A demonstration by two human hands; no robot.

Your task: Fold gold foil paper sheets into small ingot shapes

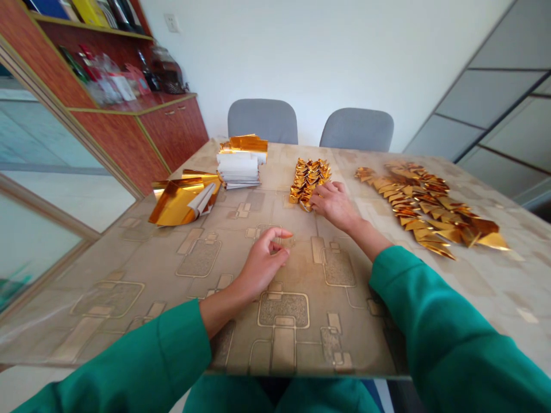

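My right hand (331,201) reaches to the near edge of a small cluster of folded gold foil papers (307,175), set in neat rows. Its fingers are closed at a folded piece there, and the hand partly covers that piece. My left hand (267,255) is over the table nearer to me, its thumb and index finger apart, with nothing between them. To its upper left lie loose gold foil sheets (176,201), some showing white backs. Behind them is a stack of white-sided paper (238,169) with gold sheets (244,142) at its far end.
Many folded gold pieces (426,201) spread in overlapping rows on the table's right side. Two grey chairs (262,120) stand at the far edge, before a white wall. A wooden cabinet (167,137) is at the left. A patterned cover lies over the table (163,321).
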